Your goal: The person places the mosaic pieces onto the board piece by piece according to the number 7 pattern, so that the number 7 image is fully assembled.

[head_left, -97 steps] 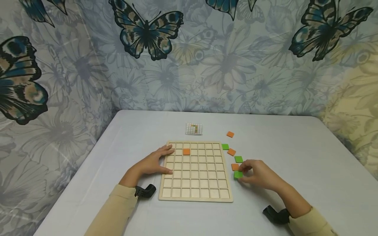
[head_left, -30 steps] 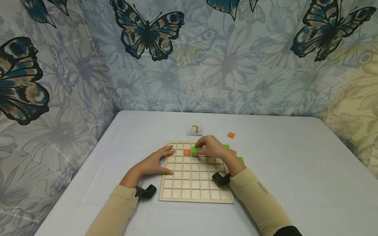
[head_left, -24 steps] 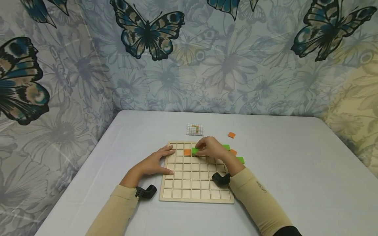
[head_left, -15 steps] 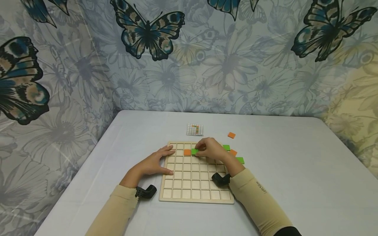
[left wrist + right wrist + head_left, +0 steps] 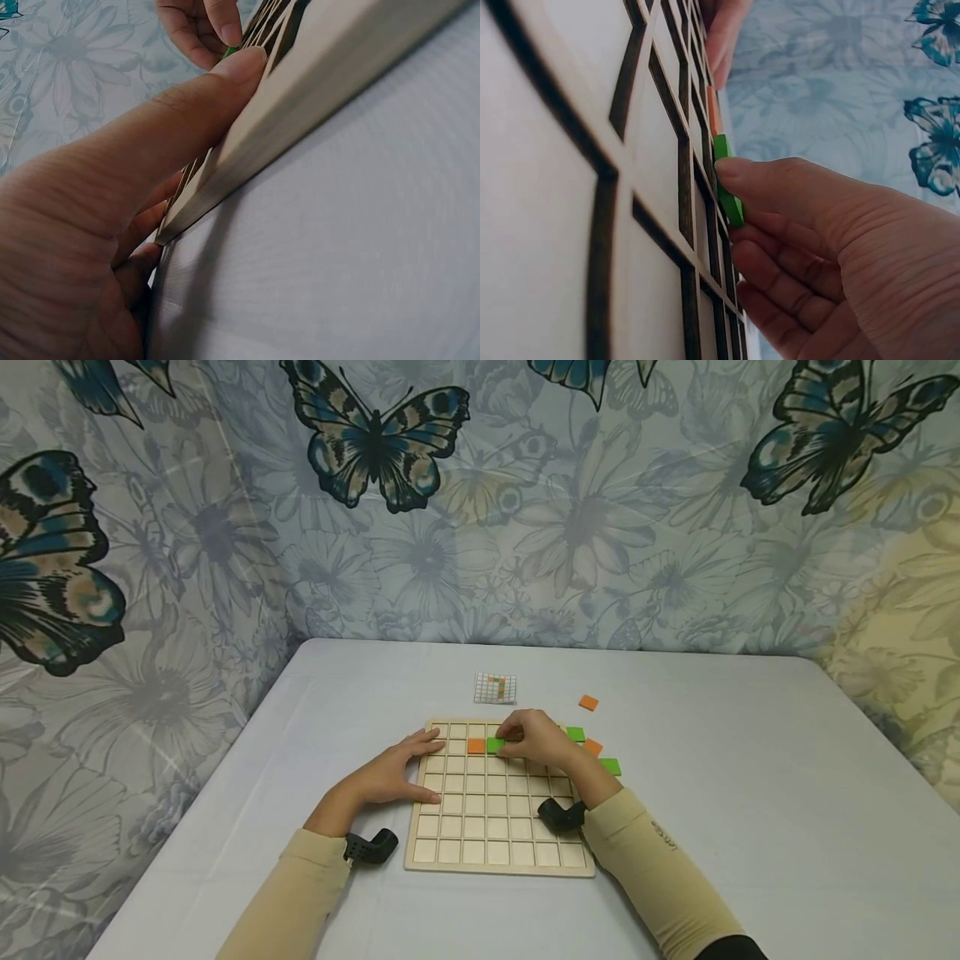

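A wooden grid board (image 5: pixel 474 807) lies on the table. At its left edge my left hand (image 5: pixel 384 775) rests with fingers spread, the thumb on the frame and the fingertips higher up. My right hand (image 5: pixel 536 739) reaches over the board's far part, pinching a green square tile (image 5: pixel 493 746) between thumb and fingers. That tile is in the second row from the back, right beside an orange tile (image 5: pixel 476 746) in its cell. In the right wrist view the green tile (image 5: pixel 721 146) is slightly tilted, one edge standing above the grid, with the thumb on its face.
Right of the board lie loose tiles: a green one (image 5: pixel 575 734), an orange one (image 5: pixel 592 747) and another green one (image 5: pixel 611 767). A further orange tile (image 5: pixel 588 702) lies farther back. Behind the board is a small printed grid card (image 5: pixel 495 688). A patterned fabric wall (image 5: pixel 480 568) borders the table.
From the right of the board, my right hand has brought a green tile over to the cell beside the orange tile. It has stayed there for the last second. The left hand holds still.
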`<control>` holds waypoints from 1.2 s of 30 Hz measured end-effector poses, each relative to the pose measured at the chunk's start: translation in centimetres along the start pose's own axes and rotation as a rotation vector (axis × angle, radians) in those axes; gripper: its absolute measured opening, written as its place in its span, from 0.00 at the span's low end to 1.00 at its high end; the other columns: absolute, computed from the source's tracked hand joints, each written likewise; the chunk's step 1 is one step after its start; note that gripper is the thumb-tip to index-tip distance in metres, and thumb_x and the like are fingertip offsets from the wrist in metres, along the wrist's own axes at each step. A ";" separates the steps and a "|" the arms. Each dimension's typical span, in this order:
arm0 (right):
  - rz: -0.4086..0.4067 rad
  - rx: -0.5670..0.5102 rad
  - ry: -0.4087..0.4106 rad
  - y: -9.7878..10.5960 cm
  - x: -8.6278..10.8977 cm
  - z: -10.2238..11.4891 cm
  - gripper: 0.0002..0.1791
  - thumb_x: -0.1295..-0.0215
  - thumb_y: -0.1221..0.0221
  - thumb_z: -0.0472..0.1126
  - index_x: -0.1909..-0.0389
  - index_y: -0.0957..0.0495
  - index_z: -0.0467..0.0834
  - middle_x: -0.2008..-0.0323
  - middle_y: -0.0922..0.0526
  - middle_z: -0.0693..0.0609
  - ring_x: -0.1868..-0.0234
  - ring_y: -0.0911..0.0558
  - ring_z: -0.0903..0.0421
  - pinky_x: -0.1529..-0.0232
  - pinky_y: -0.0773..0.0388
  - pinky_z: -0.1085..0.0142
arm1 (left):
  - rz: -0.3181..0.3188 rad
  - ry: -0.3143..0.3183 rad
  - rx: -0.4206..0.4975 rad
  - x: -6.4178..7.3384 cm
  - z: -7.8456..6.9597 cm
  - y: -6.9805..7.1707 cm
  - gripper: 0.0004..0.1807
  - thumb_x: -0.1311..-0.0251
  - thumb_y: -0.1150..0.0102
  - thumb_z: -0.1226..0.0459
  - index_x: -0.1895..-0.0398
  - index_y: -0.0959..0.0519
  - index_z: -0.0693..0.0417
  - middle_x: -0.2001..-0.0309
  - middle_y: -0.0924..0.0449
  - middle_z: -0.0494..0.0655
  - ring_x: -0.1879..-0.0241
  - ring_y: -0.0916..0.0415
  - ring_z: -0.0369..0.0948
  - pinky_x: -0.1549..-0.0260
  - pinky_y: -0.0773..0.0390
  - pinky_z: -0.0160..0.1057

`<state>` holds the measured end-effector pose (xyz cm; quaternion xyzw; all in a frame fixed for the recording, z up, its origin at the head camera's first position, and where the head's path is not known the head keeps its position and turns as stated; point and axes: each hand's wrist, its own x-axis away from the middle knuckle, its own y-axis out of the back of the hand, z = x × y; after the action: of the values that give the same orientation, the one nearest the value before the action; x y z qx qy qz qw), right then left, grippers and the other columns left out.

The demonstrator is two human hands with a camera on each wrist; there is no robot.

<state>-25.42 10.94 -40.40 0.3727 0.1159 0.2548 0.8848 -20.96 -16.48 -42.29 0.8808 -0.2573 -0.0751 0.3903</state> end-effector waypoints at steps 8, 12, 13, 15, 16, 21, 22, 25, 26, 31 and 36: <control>-0.002 -0.006 0.011 0.0 0.0 -0.1 0.12 0.45 0.35 0.37 0.59 0.20 0.37 0.58 0.18 0.44 0.54 0.19 0.48 0.53 0.21 0.64 | 0.003 -0.007 0.001 0.0 -0.2 0.1 0.48 0.59 0.27 0.49 0.32 0.37 0.50 0.26 0.52 0.47 0.26 0.61 0.53 0.33 0.51 0.60; -0.008 -0.001 0.015 0.2 0.0 0.0 0.12 0.45 0.35 0.37 0.60 0.20 0.37 0.59 0.18 0.44 0.55 0.18 0.49 0.53 0.20 0.64 | 0.002 -0.006 -0.003 0.0 -0.3 0.1 0.48 0.59 0.27 0.49 0.32 0.37 0.49 0.26 0.52 0.46 0.26 0.61 0.52 0.32 0.51 0.60; -0.008 0.003 0.022 0.2 0.0 0.0 0.12 0.45 0.34 0.37 0.60 0.20 0.37 0.59 0.18 0.44 0.55 0.18 0.49 0.54 0.20 0.64 | 0.001 -0.005 -0.002 0.0 -0.3 0.1 0.48 0.59 0.27 0.49 0.32 0.37 0.49 0.26 0.52 0.46 0.26 0.61 0.52 0.32 0.52 0.60; -0.003 0.003 0.027 0.3 0.0 0.1 0.13 0.46 0.34 0.37 0.60 0.19 0.36 0.59 0.18 0.44 0.55 0.18 0.49 0.54 0.20 0.65 | -0.001 0.002 -0.006 0.0 -0.2 0.1 0.48 0.59 0.27 0.49 0.32 0.37 0.49 0.26 0.52 0.44 0.26 0.61 0.51 0.32 0.51 0.59; 0.000 0.006 0.033 0.3 -0.1 0.1 0.13 0.46 0.34 0.37 0.60 0.19 0.36 0.59 0.18 0.43 0.55 0.18 0.48 0.54 0.20 0.65 | -0.002 0.004 -0.003 0.0 -0.2 0.1 0.48 0.59 0.27 0.49 0.32 0.37 0.49 0.26 0.52 0.44 0.26 0.62 0.50 0.32 0.51 0.59; 0.007 0.047 0.033 0.5 0.0 0.4 0.15 0.45 0.34 0.39 0.59 0.19 0.35 0.58 0.18 0.43 0.56 0.18 0.49 0.56 0.20 0.65 | -0.003 0.006 -0.003 0.1 0.0 -0.1 0.48 0.59 0.27 0.48 0.32 0.37 0.48 0.26 0.52 0.43 0.26 0.62 0.50 0.32 0.51 0.60; 0.006 0.058 0.030 0.6 0.1 0.4 0.15 0.45 0.34 0.39 0.59 0.19 0.35 0.58 0.18 0.43 0.57 0.18 0.49 0.56 0.20 0.65 | -0.002 0.006 -0.001 0.1 0.0 -0.1 0.48 0.59 0.28 0.48 0.32 0.37 0.48 0.26 0.52 0.43 0.26 0.62 0.50 0.32 0.51 0.60; -0.002 0.069 0.015 1.1 0.4 0.7 0.15 0.45 0.34 0.40 0.59 0.19 0.35 0.59 0.17 0.44 0.58 0.19 0.50 0.56 0.21 0.63 | -0.005 0.004 0.001 0.2 0.1 -0.2 0.48 0.59 0.28 0.47 0.32 0.37 0.48 0.26 0.52 0.43 0.26 0.62 0.50 0.33 0.51 0.61; -0.002 0.069 0.013 1.4 0.6 0.7 0.16 0.45 0.35 0.40 0.58 0.19 0.35 0.58 0.17 0.43 0.57 0.19 0.50 0.56 0.21 0.62 | -0.008 0.004 0.002 0.2 0.1 -0.2 0.48 0.59 0.28 0.47 0.32 0.37 0.47 0.26 0.52 0.43 0.26 0.62 0.50 0.33 0.51 0.61; -0.013 0.069 -0.020 2.8 1.7 0.5 0.16 0.44 0.35 0.41 0.57 0.19 0.36 0.58 0.18 0.43 0.55 0.21 0.48 0.55 0.22 0.59 | -0.019 0.002 -0.005 0.2 0.0 -0.2 0.47 0.59 0.28 0.48 0.32 0.36 0.47 0.26 0.51 0.43 0.26 0.61 0.49 0.32 0.51 0.60; -0.023 0.072 -0.070 3.9 3.1 -0.1 0.16 0.44 0.36 0.42 0.57 0.19 0.37 0.58 0.18 0.44 0.55 0.21 0.48 0.56 0.22 0.58 | -0.017 0.014 0.001 0.2 -0.2 -0.1 0.48 0.60 0.27 0.47 0.32 0.36 0.48 0.26 0.52 0.43 0.26 0.61 0.50 0.32 0.52 0.59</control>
<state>-24.32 15.01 -37.72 0.4114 0.0984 0.2270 0.8772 -20.68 -16.43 -42.19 0.8838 -0.2469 -0.0720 0.3909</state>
